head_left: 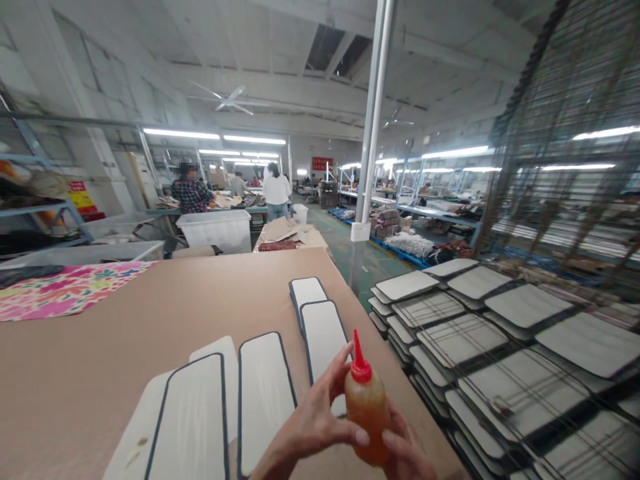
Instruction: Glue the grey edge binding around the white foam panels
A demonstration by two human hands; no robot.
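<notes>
An upright squeeze bottle of amber liquid, with a red pointed nozzle cap, is between my two hands at the near right part of the table. My right hand grips its lower right side, thumb in front. From the left, my left hand curves around the bottle, thumb on its lower side and fingers reaching up near the neck. White panels with dark edges lie about them: one panel at the left, another panel beside my left wrist, and a small stack beyond the hands.
Wire racks loaded with similar panels stand right of the brown-topped table. A floral cloth lies at the table's far left. Past the table are a white bin, a metal post and several people at other tables.
</notes>
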